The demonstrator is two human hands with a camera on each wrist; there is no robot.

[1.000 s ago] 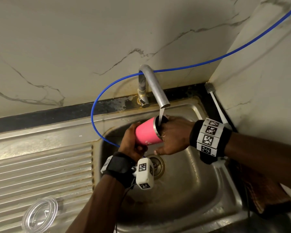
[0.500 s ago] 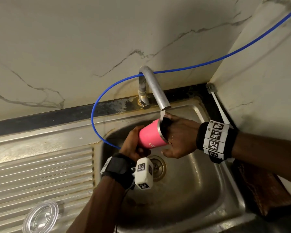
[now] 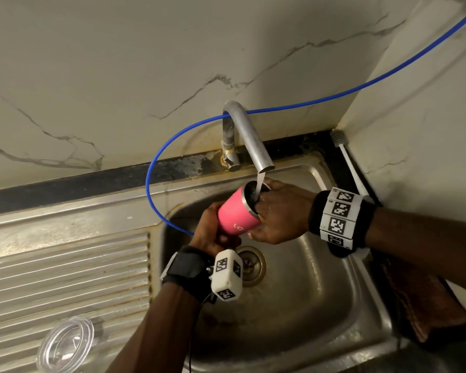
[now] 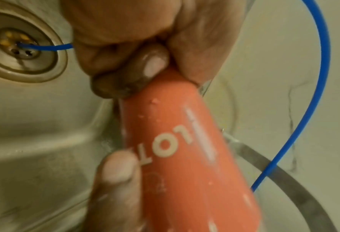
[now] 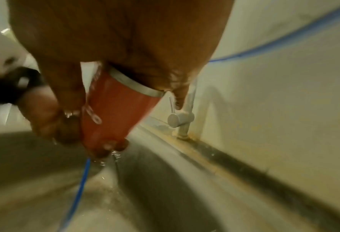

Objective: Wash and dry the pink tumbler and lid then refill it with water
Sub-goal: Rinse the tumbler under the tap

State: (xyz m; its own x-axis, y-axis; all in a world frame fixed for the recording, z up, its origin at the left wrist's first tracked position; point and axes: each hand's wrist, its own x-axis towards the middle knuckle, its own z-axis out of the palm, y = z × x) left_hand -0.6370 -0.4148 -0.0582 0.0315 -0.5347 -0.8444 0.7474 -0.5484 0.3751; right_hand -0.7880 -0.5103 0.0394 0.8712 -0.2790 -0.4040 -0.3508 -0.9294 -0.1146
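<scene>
While tap [image 3: 249, 135] runs, both hands (left hand [image 3: 213, 234], right hand [image 3: 279, 214]) grip pink tumbler [image 3: 236, 214].

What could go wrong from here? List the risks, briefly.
1. The pink tumbler is wet and tilted; the left hand holds only its base, so it might slip into the sink.
2. The tap stream hits the rim by the right hand, so water may splash out.
3. The clear lid sits near the drainboard's front edge and could get knocked off.
</scene>
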